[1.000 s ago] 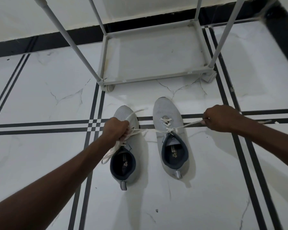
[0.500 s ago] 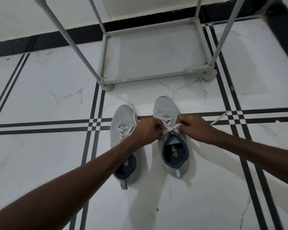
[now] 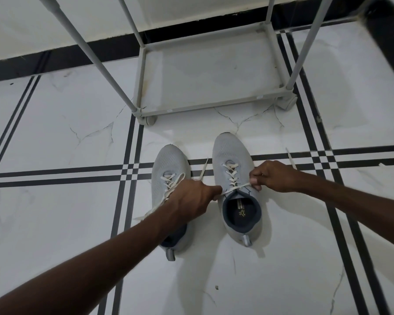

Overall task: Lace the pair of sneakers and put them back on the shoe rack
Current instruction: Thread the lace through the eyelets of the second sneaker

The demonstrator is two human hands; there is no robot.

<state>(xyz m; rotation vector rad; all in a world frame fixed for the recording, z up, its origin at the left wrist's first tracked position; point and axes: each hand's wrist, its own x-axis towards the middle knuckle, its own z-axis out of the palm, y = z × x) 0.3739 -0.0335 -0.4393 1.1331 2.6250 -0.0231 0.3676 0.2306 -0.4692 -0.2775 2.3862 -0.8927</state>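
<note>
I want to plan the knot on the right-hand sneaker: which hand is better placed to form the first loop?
Right, probably. The right hand pinches the lace beside the right sneaker, unobstructed. The left hand reaches across the left sneaker.

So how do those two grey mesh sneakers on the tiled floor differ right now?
The right grey mesh sneaker sits further forward, nearer the rack, than the left grey mesh sneaker. Both hands work on the right one: the left hand and right hand each pull an end of its cream lace sideways, while the left sneaker's lace hangs loose. The right sneaker's opening shows fully; the left's is mostly hidden by the forearm. Both point toward the rack.
</note>
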